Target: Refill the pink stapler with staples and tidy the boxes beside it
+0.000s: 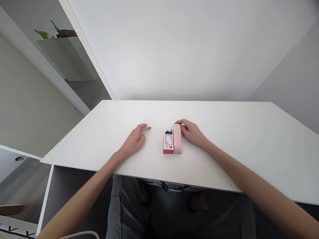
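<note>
A pale pink stapler (177, 142) lies on the white table (249, 149) near its middle. Against its left side lies a small red and white box (168, 143). My right hand (191, 132) rests just right of the stapler, fingertips touching its far end, fingers curled loosely. My left hand (136, 139) lies flat on the table to the left of the box, fingers stretched out and holding nothing, a short gap away from it.
A white wall stands behind the table. At the left, a doorway shows a grey cabinet (67, 59) with a cardboard box and a green thing on top. My legs in grey trousers (124, 212) are under the table's front edge.
</note>
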{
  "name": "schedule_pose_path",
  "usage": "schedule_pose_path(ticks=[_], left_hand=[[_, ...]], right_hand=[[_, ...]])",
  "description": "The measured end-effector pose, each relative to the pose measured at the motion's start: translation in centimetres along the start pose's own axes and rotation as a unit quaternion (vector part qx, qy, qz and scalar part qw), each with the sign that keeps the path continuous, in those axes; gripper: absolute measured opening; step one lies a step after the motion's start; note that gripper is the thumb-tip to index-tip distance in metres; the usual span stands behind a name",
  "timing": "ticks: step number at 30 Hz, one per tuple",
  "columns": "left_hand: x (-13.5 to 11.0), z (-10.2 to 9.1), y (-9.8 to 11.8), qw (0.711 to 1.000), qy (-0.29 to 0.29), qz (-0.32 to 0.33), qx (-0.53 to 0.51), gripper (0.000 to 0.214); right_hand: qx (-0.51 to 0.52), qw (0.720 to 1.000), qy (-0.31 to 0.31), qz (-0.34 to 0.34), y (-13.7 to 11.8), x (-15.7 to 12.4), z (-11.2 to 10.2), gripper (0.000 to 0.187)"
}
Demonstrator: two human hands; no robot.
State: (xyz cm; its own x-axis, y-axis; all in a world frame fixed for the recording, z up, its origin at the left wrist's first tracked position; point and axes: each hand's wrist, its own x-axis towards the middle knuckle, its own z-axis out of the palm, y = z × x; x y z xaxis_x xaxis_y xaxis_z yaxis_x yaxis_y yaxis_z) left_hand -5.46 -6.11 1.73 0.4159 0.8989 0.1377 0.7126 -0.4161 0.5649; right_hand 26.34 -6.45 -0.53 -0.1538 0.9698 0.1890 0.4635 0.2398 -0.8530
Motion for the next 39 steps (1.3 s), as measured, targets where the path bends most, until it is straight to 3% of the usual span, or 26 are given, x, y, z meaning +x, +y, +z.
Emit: schedule_pose_path(ticks=[4, 7, 10, 12, 14, 17, 19, 22, 27, 32, 39], left_hand=[[0.5, -1.9, -3.8, 0.994, 0.062, -0.025, 0.088, 0.052], [1.0, -2.8, -5.8, 0.987, 0.097, -0.065, 0.11, 0.053], [1.3, -2.8, -6.7, 0.984, 0.112, -0.074, 0.121, 0.054], [1.3, -2.6, -6.8, 0.983, 0.112, -0.07, 0.125, 0.055], [1.2, -2.4, -6.9, 0.983, 0.111, -0.069, 0.125, 0.055], [1.0, -2.3, -6.9, 0.982, 0.121, -0.074, 0.124, 0.056], [0.8, -2.3, -6.9, 0.98, 0.131, -0.079, 0.126, 0.057], [0.6, -2.2, -6.9, 0.978, 0.143, -0.086, 0.127, 0.057], [0.3, -2.2, -6.6, 0.976, 0.155, -0.088, 0.126, 0.057], [0.2, -2.3, -6.5, 0.976, 0.156, -0.089, 0.124, 0.057], [0.2, -2.3, -6.4, 0.976, 0.155, -0.09, 0.127, 0.053]], right_hand=[[0.045, 0.997, 0.049, 0.036, 0.3, -0.3, -0.1, 0.033], [0.053, 0.985, 0.158, 0.042, -0.7, -1.3, 0.1, 0.029], [0.038, 0.96, 0.276, 0.003, -4.0, -3.0, 1.0, 0.02], [0.034, 0.952, 0.298, -0.063, -7.1, -4.3, 2.5, 0.016], [0.045, 0.961, 0.243, -0.124, -9.9, -5.5, 4.7, 0.019], [0.03, 0.984, 0.065, -0.165, -12.3, -6.7, 9.2, 0.032], [0.002, 0.99, -0.009, -0.138, -12.5, -6.9, 12.1, 0.041], [-0.079, 0.993, -0.049, -0.075, -11.5, -6.2, 15.5, 0.05], [-0.155, 0.987, -0.036, -0.018, -10.0, -2.5, 17.7, 0.06], [-0.181, 0.981, 0.055, 0.029, -8.9, 0.9, 18.4, 0.059], [-0.249, 0.962, 0.086, 0.069, -8.0, 1.1, 17.9, 0.066]])
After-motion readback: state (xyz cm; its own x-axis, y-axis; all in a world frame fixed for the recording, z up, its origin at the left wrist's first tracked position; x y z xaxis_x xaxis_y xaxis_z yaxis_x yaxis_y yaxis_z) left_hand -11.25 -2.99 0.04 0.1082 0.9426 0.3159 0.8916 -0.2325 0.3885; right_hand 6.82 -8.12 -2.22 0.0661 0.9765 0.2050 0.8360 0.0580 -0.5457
